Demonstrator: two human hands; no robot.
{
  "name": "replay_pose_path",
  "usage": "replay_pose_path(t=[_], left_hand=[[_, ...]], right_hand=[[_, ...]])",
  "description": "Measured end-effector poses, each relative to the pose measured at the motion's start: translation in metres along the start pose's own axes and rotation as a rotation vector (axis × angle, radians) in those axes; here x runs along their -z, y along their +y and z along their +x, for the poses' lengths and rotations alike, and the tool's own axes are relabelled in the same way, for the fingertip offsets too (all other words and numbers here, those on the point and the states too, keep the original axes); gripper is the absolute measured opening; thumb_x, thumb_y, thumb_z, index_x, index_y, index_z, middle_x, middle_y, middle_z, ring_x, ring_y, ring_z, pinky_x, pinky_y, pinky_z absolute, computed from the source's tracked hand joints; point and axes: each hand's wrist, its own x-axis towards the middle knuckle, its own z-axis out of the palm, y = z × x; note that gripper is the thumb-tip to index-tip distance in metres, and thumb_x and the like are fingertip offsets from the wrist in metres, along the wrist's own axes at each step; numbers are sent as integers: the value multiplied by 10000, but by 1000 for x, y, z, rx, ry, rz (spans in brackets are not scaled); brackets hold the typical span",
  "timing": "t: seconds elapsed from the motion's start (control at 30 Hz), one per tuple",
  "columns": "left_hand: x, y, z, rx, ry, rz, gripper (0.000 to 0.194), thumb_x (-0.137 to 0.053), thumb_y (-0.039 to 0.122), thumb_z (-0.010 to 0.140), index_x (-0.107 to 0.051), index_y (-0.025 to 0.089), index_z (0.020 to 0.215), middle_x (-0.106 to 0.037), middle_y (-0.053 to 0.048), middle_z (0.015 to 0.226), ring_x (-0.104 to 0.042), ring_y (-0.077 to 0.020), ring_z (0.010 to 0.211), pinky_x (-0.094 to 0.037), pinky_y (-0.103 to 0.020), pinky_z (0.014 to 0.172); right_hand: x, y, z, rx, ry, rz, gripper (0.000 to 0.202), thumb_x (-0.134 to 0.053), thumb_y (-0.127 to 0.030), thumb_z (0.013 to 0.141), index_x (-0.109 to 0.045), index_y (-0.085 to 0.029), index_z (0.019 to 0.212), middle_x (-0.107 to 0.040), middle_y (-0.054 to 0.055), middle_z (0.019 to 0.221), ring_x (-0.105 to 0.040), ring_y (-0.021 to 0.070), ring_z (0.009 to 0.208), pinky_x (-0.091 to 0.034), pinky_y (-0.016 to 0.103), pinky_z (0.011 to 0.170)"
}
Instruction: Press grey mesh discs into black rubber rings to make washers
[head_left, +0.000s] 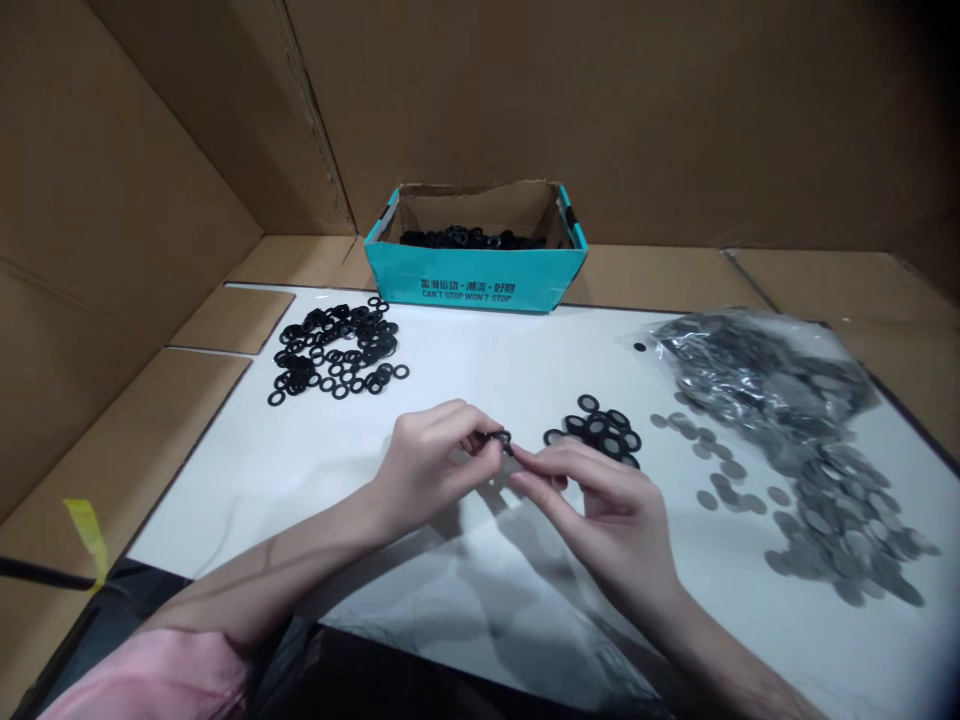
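Pink sleeve: lower left corner, on the person's left arm, nearest the camera.

Left hand: over the white table, fingers curled, thumb and fingertips pinching a small black ring at its left edge.

Right hand: just right of the left hand, fingers bent inward, fingertips meeting the same ring from the right side. The ring sits between both hands, raised slightly off the table surface; whether a disc is fitted in it cannot be told.

Small pile of black rings: on the table just beyond the right hand, stacked loosely, several with pale centres.

Grey discs: flat, round, spread in a broad scatter on the right side of the table, a few strays lying near the small pile.

Clear plastic bag: far right, lying on its side, filled with more grey discs, its mouth merging into the scatter.

Large pile of black rings: left far part of the table, well apart from the hands, loose at its edges.

Teal box: at the table's far edge, open-topped, white lettering on the front, black rings visible inside.

Cardboard walls: enclosing the work area behind and to the left.
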Motion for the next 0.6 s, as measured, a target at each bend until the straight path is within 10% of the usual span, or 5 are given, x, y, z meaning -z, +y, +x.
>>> replay_pose_path(t=[0.6], left_hand=[[0,-8,-1,-296,-45,-60,129,-523,82,916,-650,98,935,-653,-78,732,-606,-129,638,-480,-215,581]], right_hand=[[13,1,8,-120,-104,162,128,-726,-180,770,-717,-216,892,-692,-4,684,-637,118,615,-508,233,583]])
